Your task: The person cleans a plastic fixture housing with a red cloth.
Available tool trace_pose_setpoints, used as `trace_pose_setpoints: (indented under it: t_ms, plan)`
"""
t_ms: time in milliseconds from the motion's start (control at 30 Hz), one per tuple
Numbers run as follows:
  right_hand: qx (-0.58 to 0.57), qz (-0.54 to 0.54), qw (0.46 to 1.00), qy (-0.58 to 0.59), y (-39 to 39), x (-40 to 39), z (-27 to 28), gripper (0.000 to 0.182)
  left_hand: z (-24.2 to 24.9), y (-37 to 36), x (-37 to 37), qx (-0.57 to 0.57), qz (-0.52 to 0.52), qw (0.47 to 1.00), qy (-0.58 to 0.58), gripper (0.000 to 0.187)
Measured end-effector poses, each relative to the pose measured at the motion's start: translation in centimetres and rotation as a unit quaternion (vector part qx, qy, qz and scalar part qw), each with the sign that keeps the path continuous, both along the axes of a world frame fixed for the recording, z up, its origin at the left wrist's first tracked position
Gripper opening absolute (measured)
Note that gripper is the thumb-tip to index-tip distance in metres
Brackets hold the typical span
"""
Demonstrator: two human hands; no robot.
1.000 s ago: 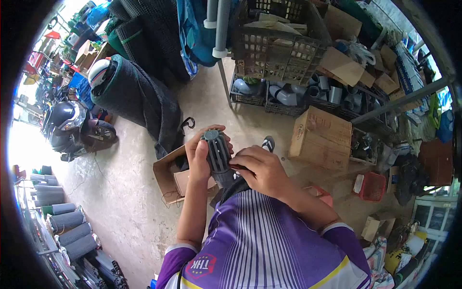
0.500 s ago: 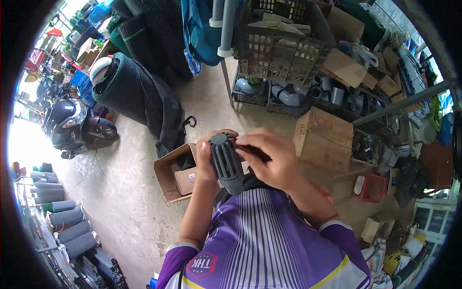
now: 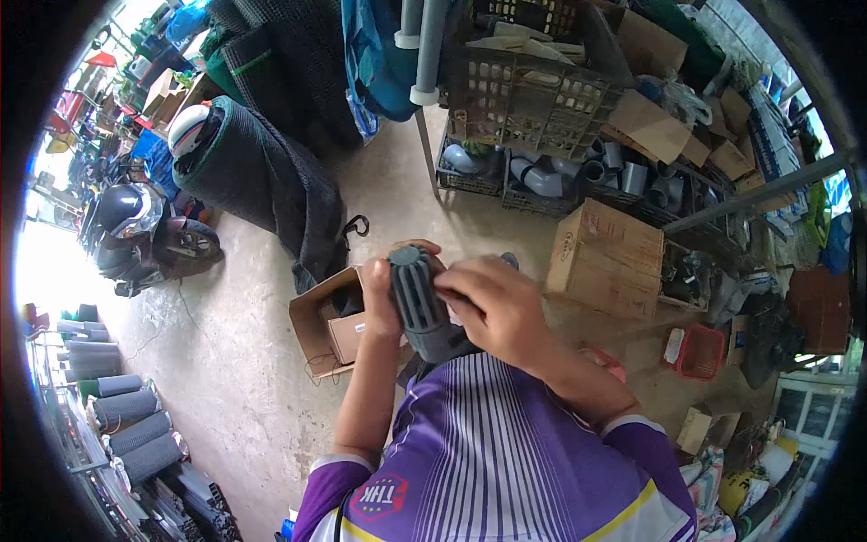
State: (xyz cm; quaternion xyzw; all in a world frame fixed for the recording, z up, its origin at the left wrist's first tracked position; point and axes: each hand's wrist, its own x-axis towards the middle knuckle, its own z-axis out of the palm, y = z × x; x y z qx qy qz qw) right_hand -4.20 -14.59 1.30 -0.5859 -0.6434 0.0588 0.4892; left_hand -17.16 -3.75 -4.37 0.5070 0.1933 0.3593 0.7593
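Observation:
A dark grey slotted plastic pipe strainer (image 3: 420, 303) is held in front of my chest, its ribbed round end up and its plain collar towards me. My left hand (image 3: 383, 303) wraps round it from the left, thumb along the near side and fingers behind the top. Against the strainer's right side, my right hand (image 3: 501, 307) is closed with thumb and fingers pinched together. Whatever it pinches is hidden by the fingers. Below the left hand, an open cardboard box (image 3: 312, 312) with a smaller carton inside stands on the floor.
A closed cardboard box (image 3: 607, 257) stands to the right, before black crates of grey pipe fittings (image 3: 542, 181). A rolled dark mesh (image 3: 257, 172) leans at left, near a motorbike (image 3: 135, 226). A red basket (image 3: 700, 352) sits at right, a metal post (image 3: 426, 54) ahead.
Both hands and the strainer have shifted slightly left. My right hand has turned and dropped a little along the strainer's side, its fingers more closed.

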Motion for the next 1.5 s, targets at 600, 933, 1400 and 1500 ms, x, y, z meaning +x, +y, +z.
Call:
trace_pose_setpoints:
  t_ms: [600, 933, 1400, 1500]
  plan:
    - [-0.003, -0.008, 1.000, -0.026, -1.0, 0.1, -0.2, 0.027, 1.2, -1.2, 1.4, 0.061, 0.063, 0.996, 0.018, 0.066]
    - [0.052, -0.031, 0.998, 0.019, -1.0, 0.7, 0.7, 0.027, 0.8, -3.0, 1.0, 0.067, 0.041, 0.996, 0.031, 0.065]
    - [0.026, -0.043, 0.998, -0.047, -1.8, 0.6, 0.7, 0.027, 1.6, -2.5, 1.0, 0.086, 0.026, 0.995, 0.039, 0.068]
    - [-0.019, -0.007, 0.999, -0.042, -2.7, 0.1, -0.3, 0.028, 2.1, -2.2, 1.0, 0.054, 0.045, 0.996, 0.045, 0.068]
